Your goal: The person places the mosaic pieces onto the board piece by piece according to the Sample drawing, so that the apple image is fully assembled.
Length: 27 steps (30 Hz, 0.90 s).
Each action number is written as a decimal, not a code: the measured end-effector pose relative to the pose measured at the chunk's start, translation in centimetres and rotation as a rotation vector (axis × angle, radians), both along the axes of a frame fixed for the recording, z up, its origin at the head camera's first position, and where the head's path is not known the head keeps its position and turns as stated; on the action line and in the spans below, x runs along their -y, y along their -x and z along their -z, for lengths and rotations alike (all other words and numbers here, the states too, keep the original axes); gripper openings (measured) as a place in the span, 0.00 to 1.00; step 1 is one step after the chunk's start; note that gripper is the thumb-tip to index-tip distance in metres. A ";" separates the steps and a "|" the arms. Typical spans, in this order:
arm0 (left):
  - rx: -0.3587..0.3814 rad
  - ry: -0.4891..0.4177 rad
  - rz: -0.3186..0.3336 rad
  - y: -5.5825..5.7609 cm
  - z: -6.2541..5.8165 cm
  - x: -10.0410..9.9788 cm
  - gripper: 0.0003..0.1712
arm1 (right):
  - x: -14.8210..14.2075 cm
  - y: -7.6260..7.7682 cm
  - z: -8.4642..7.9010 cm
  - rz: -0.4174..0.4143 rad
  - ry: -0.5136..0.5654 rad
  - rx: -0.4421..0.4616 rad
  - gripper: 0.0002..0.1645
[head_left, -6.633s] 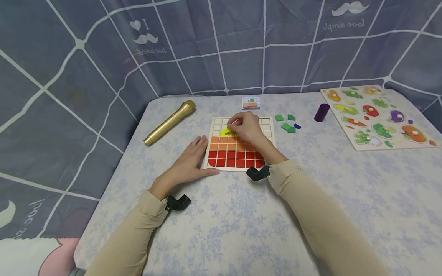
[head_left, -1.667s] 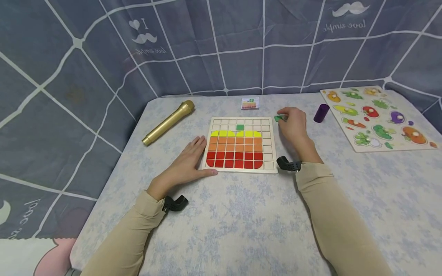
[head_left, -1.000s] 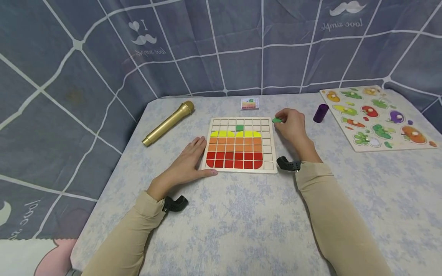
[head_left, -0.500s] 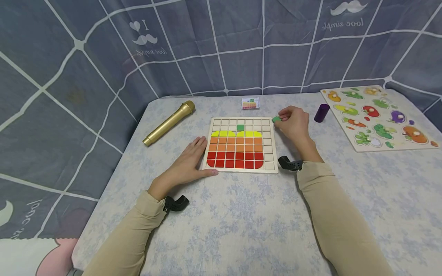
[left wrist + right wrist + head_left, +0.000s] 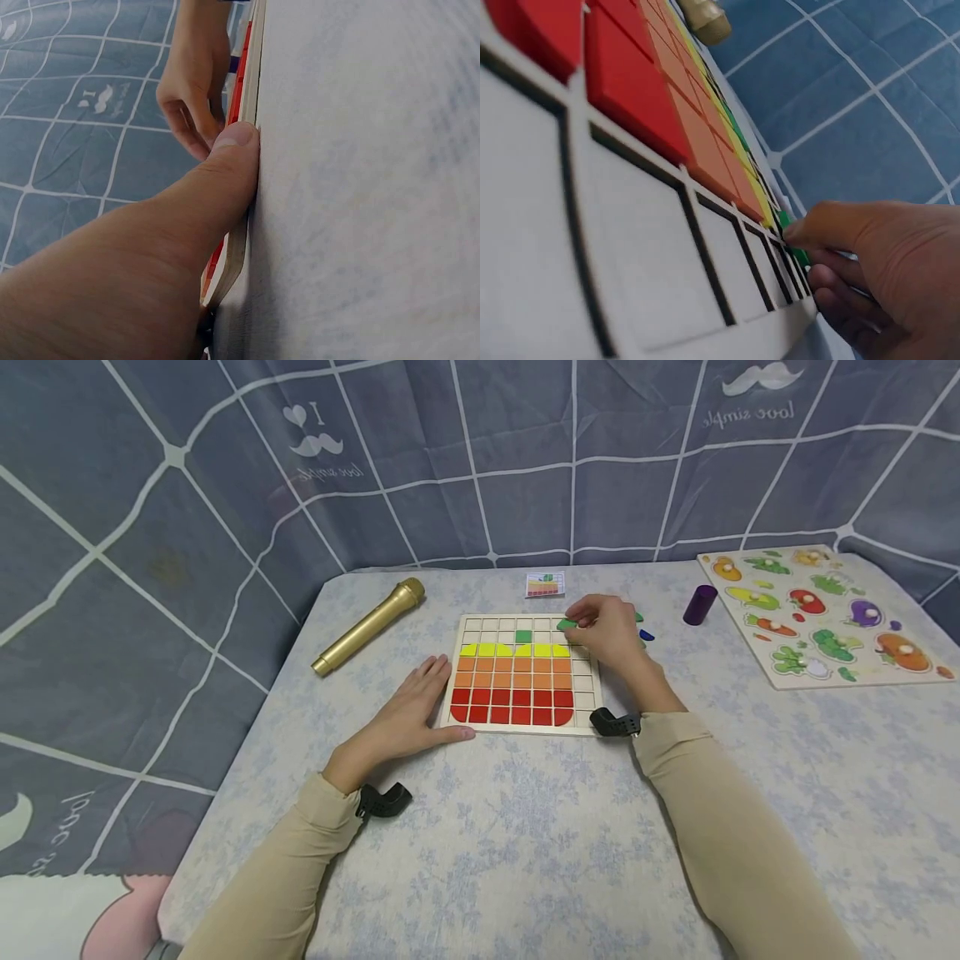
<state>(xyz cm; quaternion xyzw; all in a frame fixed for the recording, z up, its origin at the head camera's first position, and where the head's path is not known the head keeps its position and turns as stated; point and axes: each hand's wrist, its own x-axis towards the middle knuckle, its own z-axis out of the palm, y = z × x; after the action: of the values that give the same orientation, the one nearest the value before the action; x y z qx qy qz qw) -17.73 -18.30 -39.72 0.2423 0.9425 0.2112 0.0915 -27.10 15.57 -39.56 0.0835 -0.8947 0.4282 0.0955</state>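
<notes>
A wooden grid board (image 5: 582,700) carries rows of red tiles (image 5: 520,697), orange tiles (image 5: 520,672) and yellow tiles (image 5: 486,650), with one green tile (image 5: 523,637) above the yellow row. My left hand (image 5: 405,708) lies with fingers extended along the board's left edge; in the left wrist view its thumb (image 5: 225,161) presses the front edge. Between thumb and fingertips my right hand (image 5: 611,631) pinches another green tile (image 5: 567,625), over the board's upper right cells. In the right wrist view, fingers partly cover this tile (image 5: 800,256).
A small picture card (image 5: 545,584) lies behind the board. To the left is a gold microphone (image 5: 369,625). Beyond my right hand are a blue piece (image 5: 647,635) and partly hidden green pieces, then a purple cylinder (image 5: 700,605) and a vegetable puzzle board (image 5: 813,647).
Since the oldest frame, the yellow row has grown and a green tile has appeared above it. My right hand has picked up another green tile and moved left over the board. The left hand stays put.
</notes>
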 end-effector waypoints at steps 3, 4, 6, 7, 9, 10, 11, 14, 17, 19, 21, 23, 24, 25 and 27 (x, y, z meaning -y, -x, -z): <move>0.001 -0.001 -0.003 0.0 0.0 0.1 0.68 | 0.5 0.1 0.1 -0.029 -0.008 -0.002 0.11; 0.001 -0.002 -0.004 0.0 -0.1 0.1 0.68 | 0.8 0.1 0.2 -0.035 -0.013 -0.001 0.10; 0.004 -0.001 -0.007 -0.1 -0.1 0.1 0.68 | 1.1 0.2 0.2 -0.049 -0.018 -0.005 0.09; 0.005 0.000 -0.008 -0.1 -0.2 0.1 0.68 | 1.2 0.2 0.2 -0.051 -0.020 -0.005 0.09; 0.007 0.004 -0.009 -0.2 -0.3 0.0 0.68 | 1.5 0.2 0.2 -0.054 -0.025 -0.006 0.08; 0.007 0.005 -0.009 -0.3 -0.3 0.0 0.68 | 1.5 0.2 0.1 -0.056 -0.025 -0.007 0.08; 0.007 0.007 -0.009 -0.3 -0.4 -0.1 0.68 | 1.5 0.2 0.1 -0.060 -0.025 -0.006 0.09; 0.003 0.013 -0.005 -0.3 -0.4 -0.2 0.68 | 1.7 0.2 0.1 -0.066 -0.025 0.001 0.10; 0.001 0.012 -0.006 -0.2 -0.4 -0.2 0.68 | 1.9 0.3 0.1 -0.080 -0.024 0.004 0.11; 0.001 0.011 -0.007 -0.2 -0.4 -0.2 0.68 | 2.1 0.4 0.2 -0.085 -0.029 -0.002 0.11; -0.001 0.012 -0.004 -0.2 -0.3 -0.2 0.68 | 2.3 0.5 0.2 -0.085 -0.035 -0.002 0.12; -0.001 0.014 -0.004 -0.2 -0.3 -0.2 0.68 | 2.4 0.5 0.2 -0.089 -0.048 -0.007 0.12; 0.001 0.015 -0.004 -0.2 -0.3 -0.2 0.68 | 2.4 0.5 0.2 -0.092 -0.056 -0.010 0.11; 0.001 0.019 -0.005 -0.1 -0.2 -0.2 0.68 | 2.5 0.5 0.2 -0.098 -0.061 -0.010 0.12; 0.004 0.018 -0.010 -0.2 -0.2 -0.1 0.68 | 2.7 0.5 0.2 -0.110 -0.077 -0.014 0.12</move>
<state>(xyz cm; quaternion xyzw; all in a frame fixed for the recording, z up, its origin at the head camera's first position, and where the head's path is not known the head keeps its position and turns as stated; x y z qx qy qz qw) -17.56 -18.16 -39.48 0.2361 0.9455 0.2034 0.0946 -27.64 12.91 -39.76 0.1392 -0.9039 0.3975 0.0750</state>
